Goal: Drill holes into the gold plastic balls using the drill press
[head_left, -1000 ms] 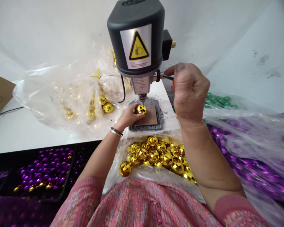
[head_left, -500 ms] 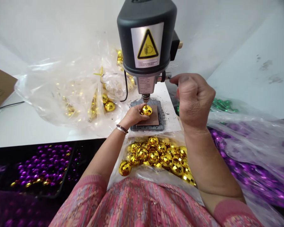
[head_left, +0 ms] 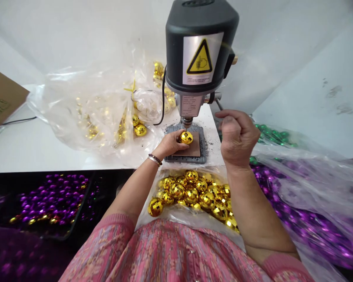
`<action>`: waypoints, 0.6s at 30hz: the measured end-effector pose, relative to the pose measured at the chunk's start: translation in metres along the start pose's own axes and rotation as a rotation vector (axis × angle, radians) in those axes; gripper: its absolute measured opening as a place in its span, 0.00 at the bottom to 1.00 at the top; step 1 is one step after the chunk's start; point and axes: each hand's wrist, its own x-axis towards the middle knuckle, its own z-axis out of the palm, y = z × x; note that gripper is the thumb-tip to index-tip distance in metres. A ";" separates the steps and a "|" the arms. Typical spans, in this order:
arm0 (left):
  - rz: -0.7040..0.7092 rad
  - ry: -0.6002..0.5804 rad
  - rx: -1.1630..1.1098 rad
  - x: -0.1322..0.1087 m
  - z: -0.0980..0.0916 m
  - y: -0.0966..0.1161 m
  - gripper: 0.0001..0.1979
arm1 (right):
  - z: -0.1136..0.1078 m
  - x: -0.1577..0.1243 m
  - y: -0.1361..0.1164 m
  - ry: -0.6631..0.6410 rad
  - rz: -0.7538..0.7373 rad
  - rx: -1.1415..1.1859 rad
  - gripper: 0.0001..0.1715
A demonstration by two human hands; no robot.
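Note:
My left hand (head_left: 173, 143) pinches a shiny gold faceted ball (head_left: 186, 137) between thumb and fingers. The ball rests on a brown board (head_left: 194, 148) lying on the grey base plate (head_left: 204, 156) of a drill press (head_left: 191, 103). Directly over the ball, the thin drill bit meets its top; how deep it reaches I cannot tell. My right hand (head_left: 239, 137) is closed around the feed lever (head_left: 219, 103) at the machine's right side, and its grip end is hidden inside the fist.
Several gold balls (head_left: 191, 194) lie on clear plastic nearest me. A clear bag (head_left: 106, 117) with more gold balls stands back left, beside a cardboard box (head_left: 4, 102). Purple balls (head_left: 51, 203) fill a dark tray at left; bagged purple (head_left: 300, 219) and green balls (head_left: 275, 135) are at right.
My right hand has come lower with the feed lever. The view has shifted, so the drill press appears further right. My left hand still holds the gold ball under the bit.

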 end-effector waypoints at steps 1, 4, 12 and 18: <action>0.001 -0.001 -0.002 -0.001 0.000 0.001 0.35 | 0.001 -0.004 0.005 0.002 -0.006 -0.009 0.14; 0.002 0.009 0.001 -0.003 -0.001 0.003 0.34 | 0.005 -0.018 0.020 0.008 -0.010 0.014 0.13; -0.001 0.048 0.055 -0.006 0.002 0.005 0.33 | 0.010 0.024 -0.013 0.113 0.105 0.132 0.22; 0.094 -0.054 0.022 -0.042 -0.010 0.008 0.35 | 0.011 0.061 -0.031 0.068 0.274 0.275 0.21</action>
